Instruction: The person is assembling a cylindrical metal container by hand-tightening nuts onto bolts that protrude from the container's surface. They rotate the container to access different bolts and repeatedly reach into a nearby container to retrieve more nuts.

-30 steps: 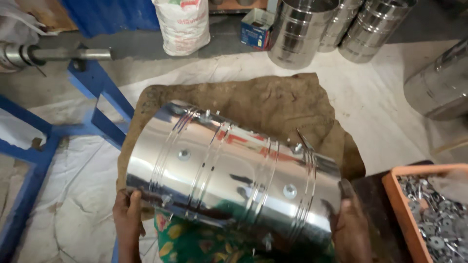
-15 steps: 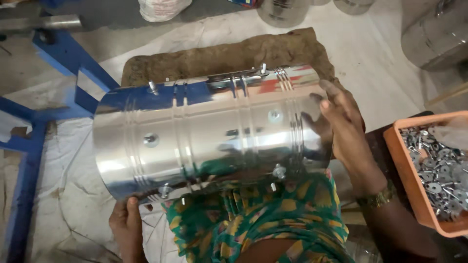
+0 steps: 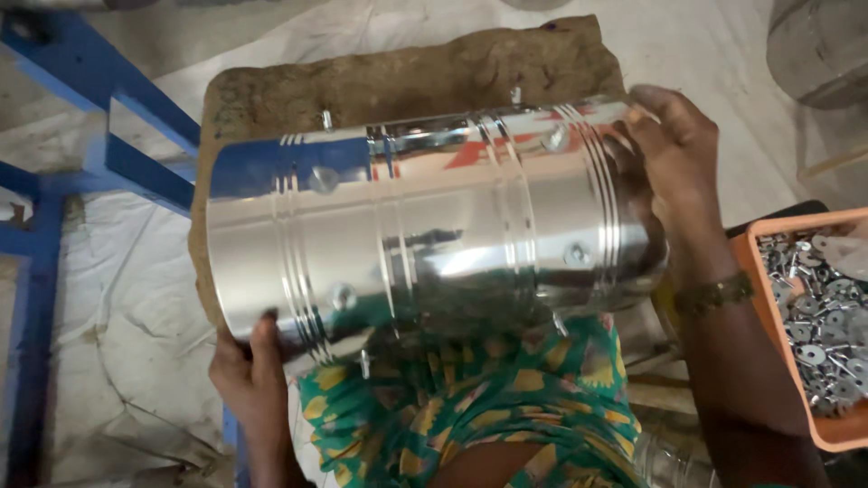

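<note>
A shiny steel drum (image 3: 434,226) lies on its side across the person's lap, over a green and yellow patterned cloth (image 3: 488,398). The drum has groups of thin ribs around it and several small rivets on its wall. The left hand (image 3: 253,375) grasps the drum at its lower left end, with the thumb pressed up on the metal and the fingers hidden under it. The right hand (image 3: 674,154) holds the right end of the drum; the fingers are curled over the rim there, and a bracelet (image 3: 714,294) sits on the wrist.

Behind the drum, a brown sack (image 3: 407,77) is spread on the floor, and the drum covers its near part. At the left stands a blue frame (image 3: 90,136) on a pale sheet. At the right, just beside the right forearm, an orange tray (image 3: 768,343) holds many small metal washers and screws. One more steel vessel (image 3: 818,45) shows in the upper right corner, well apart from the drum.
</note>
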